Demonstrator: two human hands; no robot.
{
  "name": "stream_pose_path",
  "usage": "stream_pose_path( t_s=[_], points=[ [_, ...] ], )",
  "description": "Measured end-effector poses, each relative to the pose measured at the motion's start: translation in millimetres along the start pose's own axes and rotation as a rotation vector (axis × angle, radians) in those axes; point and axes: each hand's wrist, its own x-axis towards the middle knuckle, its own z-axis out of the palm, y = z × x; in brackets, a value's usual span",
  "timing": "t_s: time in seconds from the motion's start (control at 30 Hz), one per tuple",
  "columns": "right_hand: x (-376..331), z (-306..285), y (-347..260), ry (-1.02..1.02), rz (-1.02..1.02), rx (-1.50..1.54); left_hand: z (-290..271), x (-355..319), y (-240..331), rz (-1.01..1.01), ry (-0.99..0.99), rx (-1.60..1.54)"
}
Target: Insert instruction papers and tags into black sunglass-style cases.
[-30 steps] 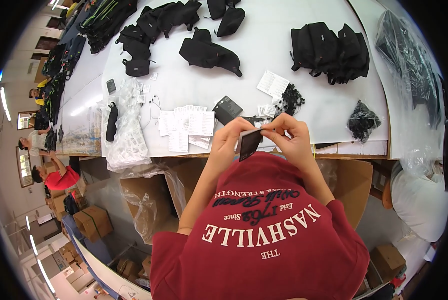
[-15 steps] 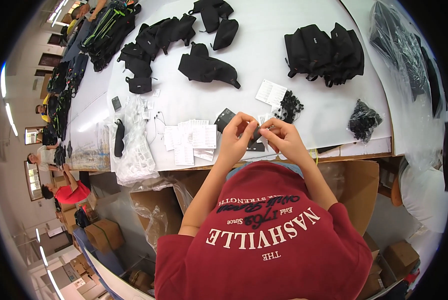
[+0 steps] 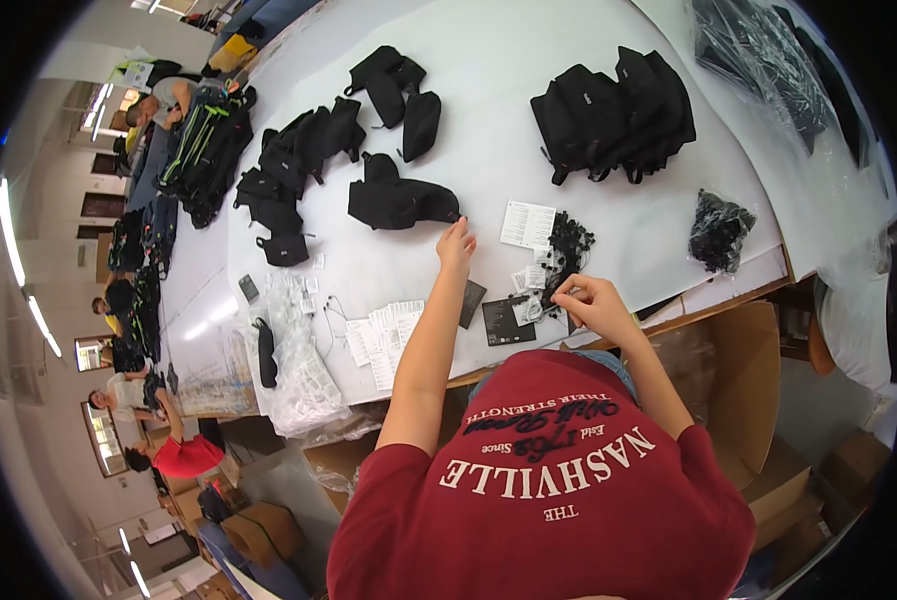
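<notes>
On the white table [image 3: 568, 120] in front of me, my left hand [image 3: 456, 246] is stretched forward, fingers loosely extended and not yet closed on anything, its tips just short of the nearest black pouch [image 3: 400, 200]. My right hand [image 3: 583, 300] stays close to my chest, thumb and forefinger pressed together on a small item that I cannot identify; it looks like a tag or its string, taken from the cluster of small black fasteners [image 3: 568, 245] and white paper tags [image 3: 528, 222] just beside it. Judging by this arrangement, the step in hand is fetching one pouch toward the tag. To do it well, I should take the pouch by its nearest edge or loop, not by the middle, so that it slides flat across the table without dragging the dark cards [image 3: 508, 318] lying between my hands. The right-hand pinch should remain firm and low, since the item is small and would be easy to lose among the loose tags. I should draw the pouch to the bare patch near the table edge, well clear of the stack of white slips [image 3: 383, 335] and the crumpled clear bags [image 3: 303, 375] on my left. The larger heap of black pouches [image 3: 618, 115] far right needs no handling.
</notes>
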Motion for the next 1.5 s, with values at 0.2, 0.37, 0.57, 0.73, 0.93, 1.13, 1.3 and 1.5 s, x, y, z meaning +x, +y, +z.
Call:
stream_pose_path(
  t_s=[0.2, 0.37, 0.57, 0.73, 0.93, 1.13, 1.3, 1.5],
  points=[
    [6.4, 8.7, 8.3, 0.065, -0.017, 0.001, 1.1, -63.4, -8.8, 0.344, -0.020, 0.354],
    [24.4, 27.0, 8.9, 0.204, -0.180, -0.294, -11.1, -151.4, -2.5, 0.330, -0.194, 0.353],
    [21.4, 47.1, 8.3, 0.072, -0.283, -0.387, -28.0, -190.6, 2.6, 0.062, -0.354, 0.050],
    [11.5, 47.2, 15.9, -0.017, -0.330, -0.506, -42.0, -196.5, -0.9, 0.110, -0.470, 0.238],
    [5.3, 52.4, 22.3, -0.044, -0.431, -0.617, -50.3, -204.3, 2.7, 0.295, -0.428, 0.589],
    [0.6, 48.8, 8.4, -0.128, -0.156, -0.011, -43.5, -221.9, 13.3, 0.426, -0.301, 0.230],
    [-7.2, 41.5, 4.7, -0.164, -0.167, 0.281, -34.6, -234.7, 29.0, 0.251, -0.490, -0.099],
    [-12.4, 36.1, -12.6, -0.281, -0.025, 0.376, -33.5, -234.6, 26.1, 0.191, -0.533, -0.065]
  ],
)
